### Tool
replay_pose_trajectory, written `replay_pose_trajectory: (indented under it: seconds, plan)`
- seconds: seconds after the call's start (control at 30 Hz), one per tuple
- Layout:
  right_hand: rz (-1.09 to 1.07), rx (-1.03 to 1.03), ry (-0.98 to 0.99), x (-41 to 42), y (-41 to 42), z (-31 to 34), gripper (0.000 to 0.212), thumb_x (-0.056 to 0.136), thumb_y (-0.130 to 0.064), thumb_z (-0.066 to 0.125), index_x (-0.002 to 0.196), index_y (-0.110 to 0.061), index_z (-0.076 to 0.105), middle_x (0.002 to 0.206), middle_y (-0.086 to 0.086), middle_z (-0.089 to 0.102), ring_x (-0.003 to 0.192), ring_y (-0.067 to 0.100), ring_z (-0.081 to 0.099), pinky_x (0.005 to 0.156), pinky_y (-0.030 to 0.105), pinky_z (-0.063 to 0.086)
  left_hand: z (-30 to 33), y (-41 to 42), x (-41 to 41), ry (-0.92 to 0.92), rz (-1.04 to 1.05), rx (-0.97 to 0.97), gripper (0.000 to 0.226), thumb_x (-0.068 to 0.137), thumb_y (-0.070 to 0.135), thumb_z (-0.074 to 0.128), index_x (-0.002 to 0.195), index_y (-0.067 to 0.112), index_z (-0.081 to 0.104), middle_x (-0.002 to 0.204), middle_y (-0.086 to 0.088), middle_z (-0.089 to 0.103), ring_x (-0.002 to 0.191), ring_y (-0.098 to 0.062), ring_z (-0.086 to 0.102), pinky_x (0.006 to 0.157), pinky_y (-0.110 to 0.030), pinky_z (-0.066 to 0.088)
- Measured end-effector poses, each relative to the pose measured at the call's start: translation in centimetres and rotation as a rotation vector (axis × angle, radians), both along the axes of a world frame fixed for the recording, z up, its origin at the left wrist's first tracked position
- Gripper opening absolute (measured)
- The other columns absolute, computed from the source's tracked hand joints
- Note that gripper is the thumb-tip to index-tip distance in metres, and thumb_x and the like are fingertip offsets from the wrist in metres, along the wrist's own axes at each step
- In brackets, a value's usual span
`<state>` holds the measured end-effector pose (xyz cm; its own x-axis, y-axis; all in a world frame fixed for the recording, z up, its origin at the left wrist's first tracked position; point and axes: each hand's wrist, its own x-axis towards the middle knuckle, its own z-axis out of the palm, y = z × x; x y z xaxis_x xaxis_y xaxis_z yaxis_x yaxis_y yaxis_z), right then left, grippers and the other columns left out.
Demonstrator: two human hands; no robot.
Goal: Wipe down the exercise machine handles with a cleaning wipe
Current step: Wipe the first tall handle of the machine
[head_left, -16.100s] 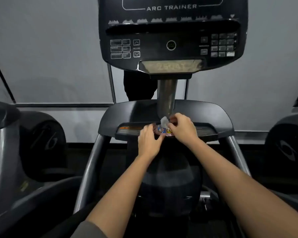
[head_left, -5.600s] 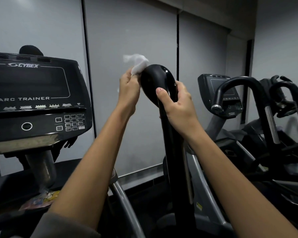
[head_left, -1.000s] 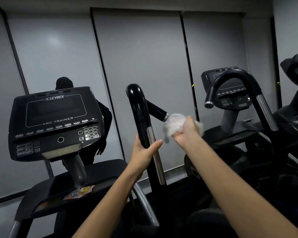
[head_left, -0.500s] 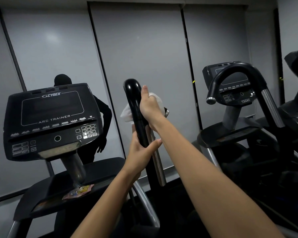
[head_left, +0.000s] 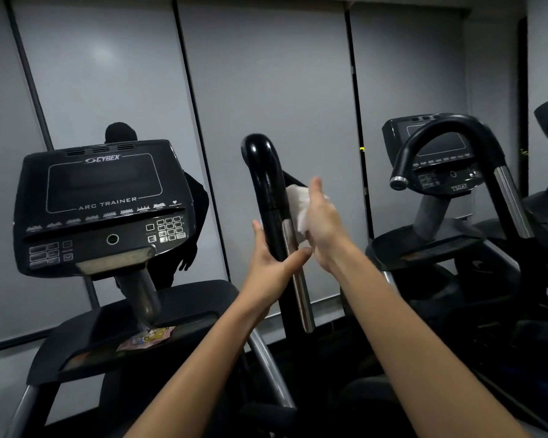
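L hand (head_left: 271,267) is gripping black handle (head_left: 268,197) w/ thumb and fingers wrapped; R hand (head_left: 325,222), fingers mostly straight, is pressing white wipe (head_left: 298,207) against its side.

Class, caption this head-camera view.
Right hand presses a white wipe against the black handle; left hand steadies it.

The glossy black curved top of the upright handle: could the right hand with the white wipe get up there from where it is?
Probably yes. The right hand presses the white wipe beside the black handle, just below its bend, with nothing above it; the left hand grips lower down.
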<state>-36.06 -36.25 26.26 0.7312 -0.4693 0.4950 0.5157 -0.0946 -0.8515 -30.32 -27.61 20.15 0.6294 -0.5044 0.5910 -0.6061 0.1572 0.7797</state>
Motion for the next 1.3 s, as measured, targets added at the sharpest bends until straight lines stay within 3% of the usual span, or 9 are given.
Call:
replay_pose_trajectory:
  seconds: [0.17,0.33,0.43,0.63,0.8,0.93,1.03,1.13,1.3]
  plan:
    - [-0.081,-0.209,-0.11,1.1,2.1,5.4,0.068,0.093,-0.063,0.017,0.145,-0.023,0.033,0.155,0.002,0.029,0.142,0.019,0.028,0.119,0.037,0.02,0.3,0.2,-0.6,-0.006,0.018,0.01,0.091,0.073,0.034,0.076,0.147,0.026,0.022,0.149,0.004,0.039,0.134,-0.008,0.041,0.112,-0.035,0.036]
    - [-0.637,-0.813,-0.002,2.6,3.8,4.3,0.047,0.1,-0.018,0.032,0.147,-0.017,0.026,0.158,0.008,0.012,0.119,0.035,0.048,0.088,0.041,0.042,0.6,0.1,-0.8,0.015,0.023,-0.017,0.054,0.081,0.002,0.066,0.13,0.003,0.043,0.092,-0.001,0.063,0.08,-0.001,0.063,0.066,-0.015,0.051]
    - [-0.66,-0.88,-0.024,2.5,3.3,2.5,0.07,0.092,0.006,0.034,0.152,-0.018,0.008,0.161,0.009,0.003,0.141,0.03,0.025,0.104,0.037,0.036,0.5,0.0,-1.1,-0.017,0.042,0.014,0.036,0.084,-0.005,0.057,0.117,-0.013,0.046,0.069,-0.003,0.052,0.056,0.006,0.056,0.051,-0.007,0.041]
    - [-0.515,-0.879,-0.026,-0.5,3.6,-3.0,0.073,0.095,0.0,0.036,0.15,-0.02,-0.008,0.16,-0.003,-0.013,0.148,0.016,0.007,0.105,0.031,0.038,0.3,1.0,-1.8,-0.029,0.008,-0.011,0.044,0.091,0.001,0.055,0.133,0.003,0.041,0.117,-0.012,0.06,0.094,-0.006,0.061,0.066,-0.012,0.05]
    - [0.283,-0.163,-0.098,-3.4,2.0,-1.7,0.084,0.087,-0.07,0.01,0.141,-0.011,0.037,0.143,0.004,0.046,0.135,0.019,0.041,0.104,0.03,0.039,0.0,2.0,-1.8,0.066,-0.027,0.08,0.065,0.076,0.017,0.076,0.13,0.011,0.041,0.117,-0.004,0.061,0.105,-0.014,0.062,0.089,-0.025,0.052]
    - [0.553,0.196,-0.141,-2.1,0.0,1.9,0.099,0.081,-0.075,-0.007,0.139,-0.012,0.043,0.131,0.01,0.057,0.117,0.023,0.051,0.097,0.035,0.039,-1.5,4.1,-1.0,0.312,-0.112,0.027,0.085,0.065,0.042,0.081,0.137,0.022,0.04,0.13,0.001,0.054,0.118,-0.013,0.055,0.098,-0.031,0.045]
    - [0.302,0.049,-0.158,-0.3,2.4,3.7,0.071,0.096,-0.056,0.017,0.138,-0.005,0.044,0.141,0.012,0.049,0.128,0.022,0.047,0.108,0.031,0.031,-1.8,5.1,-0.5,0.338,-0.094,0.015,0.052,0.083,0.041,0.062,0.129,0.021,0.049,0.129,0.002,0.052,0.118,-0.011,0.051,0.09,-0.027,0.045]
    - [-0.251,-0.251,-0.073,1.5,4.4,3.3,0.033,0.091,-0.029,0.051,0.121,-0.017,0.053,0.11,0.013,0.053,0.086,0.023,0.053,0.078,0.032,0.042,-2.2,5.2,0.3,0.389,-0.092,-0.018,0.034,0.094,0.037,0.047,0.12,0.018,0.057,0.117,0.005,0.056,0.115,-0.015,0.051,0.084,-0.027,0.046]
    - [-0.701,-0.71,0.138,1.9,4.5,2.5,0.083,0.092,-0.01,0.053,0.15,-0.032,-0.002,0.131,0.012,0.042,0.078,0.025,0.051,0.067,0.029,0.034,-2.9,5.2,0.5,0.437,-0.096,-0.028,0.03,0.1,0.033,0.037,0.102,0.02,0.064,0.108,0.002,0.059,0.101,-0.011,0.054,0.079,-0.027,0.048]
